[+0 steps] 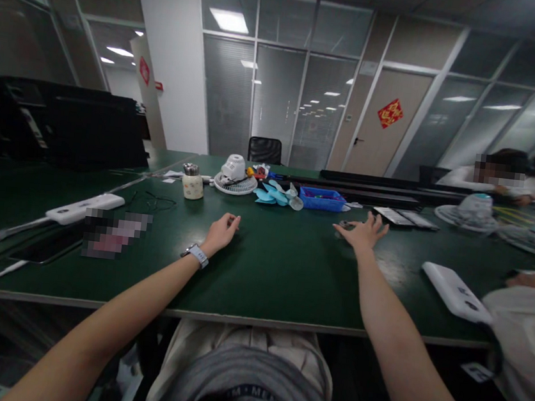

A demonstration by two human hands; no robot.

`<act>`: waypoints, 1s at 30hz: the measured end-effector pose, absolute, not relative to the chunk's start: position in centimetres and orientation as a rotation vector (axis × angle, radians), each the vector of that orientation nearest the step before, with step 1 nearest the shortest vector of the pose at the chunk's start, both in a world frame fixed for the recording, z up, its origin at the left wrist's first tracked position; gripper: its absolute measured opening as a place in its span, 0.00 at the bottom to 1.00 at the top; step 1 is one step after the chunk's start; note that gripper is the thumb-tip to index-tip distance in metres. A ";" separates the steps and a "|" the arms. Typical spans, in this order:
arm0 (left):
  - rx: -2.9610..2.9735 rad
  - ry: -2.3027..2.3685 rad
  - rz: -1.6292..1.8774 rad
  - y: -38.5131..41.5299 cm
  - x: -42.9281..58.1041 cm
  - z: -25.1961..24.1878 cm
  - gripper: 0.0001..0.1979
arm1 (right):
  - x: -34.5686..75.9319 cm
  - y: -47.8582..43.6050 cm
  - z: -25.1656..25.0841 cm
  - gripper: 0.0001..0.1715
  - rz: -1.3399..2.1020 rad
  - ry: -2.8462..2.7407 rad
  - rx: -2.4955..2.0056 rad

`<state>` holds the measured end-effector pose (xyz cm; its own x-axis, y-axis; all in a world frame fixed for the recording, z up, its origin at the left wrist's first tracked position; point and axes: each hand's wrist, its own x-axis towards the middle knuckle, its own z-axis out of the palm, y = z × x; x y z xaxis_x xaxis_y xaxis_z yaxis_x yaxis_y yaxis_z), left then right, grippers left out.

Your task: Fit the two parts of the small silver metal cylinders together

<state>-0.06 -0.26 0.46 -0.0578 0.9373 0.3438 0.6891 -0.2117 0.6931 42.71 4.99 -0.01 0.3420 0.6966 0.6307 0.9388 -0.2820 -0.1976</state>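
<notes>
Over the dark green tabletop [278, 279], my left hand [220, 232] is closed with its fingers curled toward the thumb. What it holds, if anything, is too small to make out. A watch with a light band [197, 255] circles that wrist. To the right, my right hand [364, 235] has its fingers spread and the thumb stretched out to the left. Small shiny pieces [344, 224] lie by that thumb, too blurred to name. Beyond my hands are a blue tray [321, 199] with small parts and a pile of light-blue fan blades [273, 193].
A white fan body with its grille [234, 184] stands at the back, beside a cream bottle [193, 184]. Power strips [85, 208] and cables lie left. At right are a white power bank [455, 292], dark flat cases [405, 218] and another person's sleeve [523, 332].
</notes>
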 end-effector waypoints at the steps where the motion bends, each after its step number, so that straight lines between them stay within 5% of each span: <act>1: 1.919 1.742 1.142 -0.2 -0.1 0.4 0.18 | 42.7 4.9 0.1 0.35 -0.586 -1.405 -2.065; 8: 2.033 1.633 1.224 -0.5 0.3 0.5 0.16 | 37.6 3.4 2.2 0.31 -0.530 -1.428 -1.732; 15: 2.343 1.295 1.367 -2.5 2.1 1.5 0.18 | 23.4 -0.5 2.5 0.22 -0.086 -1.882 -1.187; 30: 2.465 1.139 1.298 -3.7 2.6 2.2 0.08 | 19.7 -2.4 0.5 0.16 0.201 -1.935 -1.252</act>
<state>2.57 -3.73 2.23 0.3444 0.6741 0.6535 0.5603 -0.7061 0.4331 19.73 -2.42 0.52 -0.1856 0.8229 0.5370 0.6951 0.4962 -0.5202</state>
